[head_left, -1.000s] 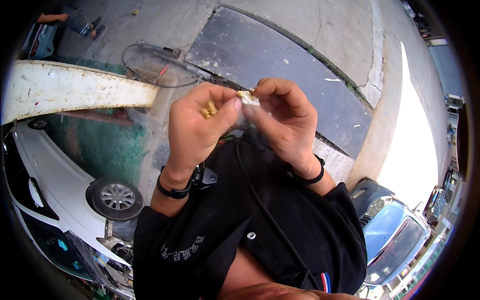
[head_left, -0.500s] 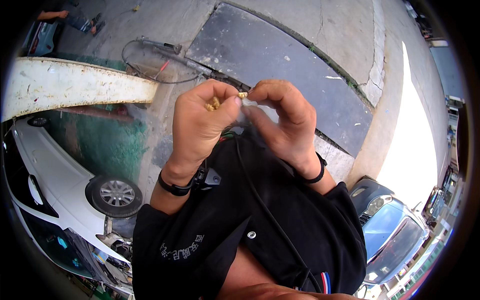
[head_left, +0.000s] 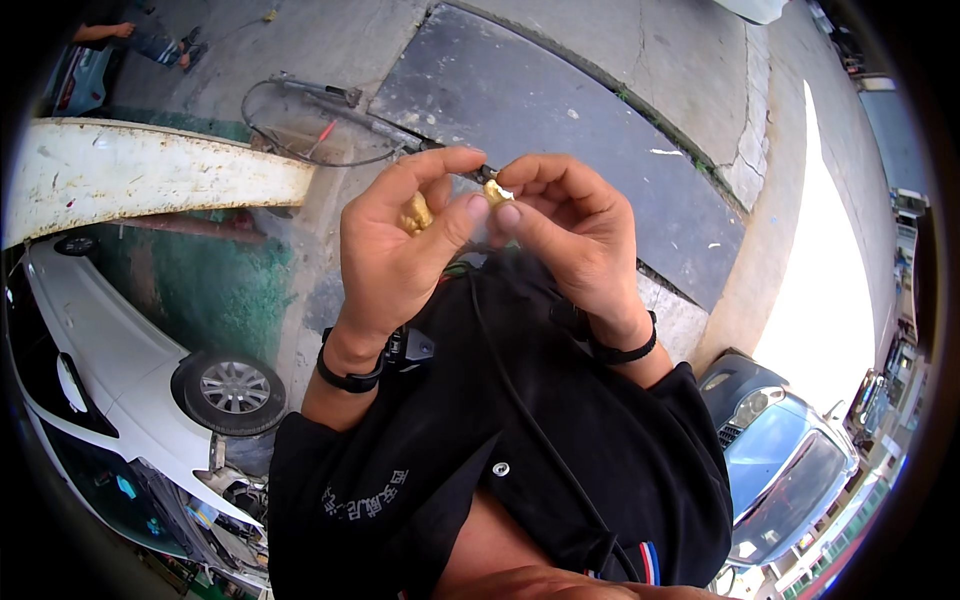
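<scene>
Entries from my remote seat on the head view, largest first. Concrete floor (head_left: 690, 60), grey, cracked. White car (head_left: 110, 330), on my left. Blue car (head_left: 785, 450), lower right. Dark slab (head_left: 640, 190), flat on the floor beyond the hands. Pale beam (head_left: 160, 175), rust-marked, upper left. Metal bar (head_left: 365, 122), with a looped black hose beside it, near the slab's left corner. Black shirt (head_left: 590, 440), worn, below the hands. Left hand (head_left: 395, 245): grip curled round a lump, index finger lifted clear of the thumb. Right hand (head_left: 575, 240): grip pinched, thumb and index finger together on a small piece. Two black wristbands (head_left: 350, 378), one per wrist. Gold lump (head_left: 417, 213), inside my left hand, behind the thumb. Small gold piece (head_left: 493, 192), between the two hands, the left thumb tip against or just beside it.
</scene>
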